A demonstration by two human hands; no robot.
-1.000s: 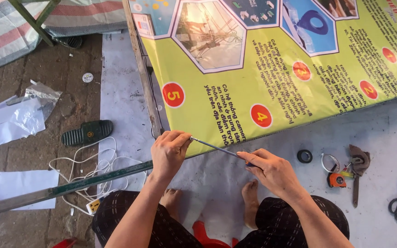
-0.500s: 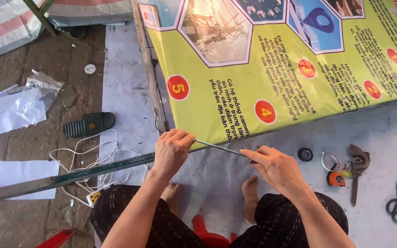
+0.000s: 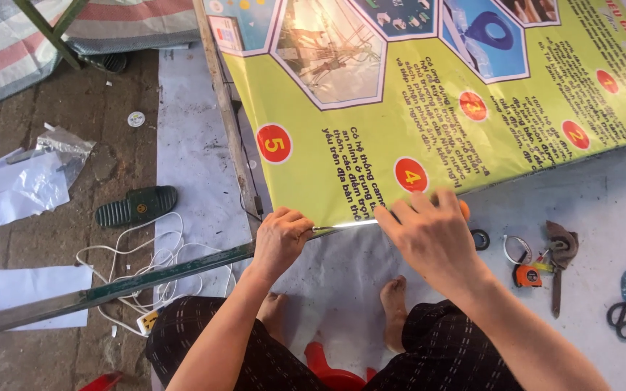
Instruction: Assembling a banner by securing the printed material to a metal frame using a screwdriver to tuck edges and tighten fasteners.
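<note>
Between the two hands, a thin bright metal strip (image 3: 345, 225) runs left to right along the lower edge of the yellow-green printed banner (image 3: 371, 137). The left hand (image 3: 281, 240) pinches its left end where the long dark green metal bar (image 3: 110, 291) begins. The right hand (image 3: 429, 235) lies fingers spread over the strip's right end, equally near.

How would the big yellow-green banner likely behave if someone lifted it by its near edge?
The banner would probably flop and sag: it looks like thin printed sheet lying flat. The left hand and right hand work at its edge, which seems pliable. Its glossy surface may be slippery.
</note>
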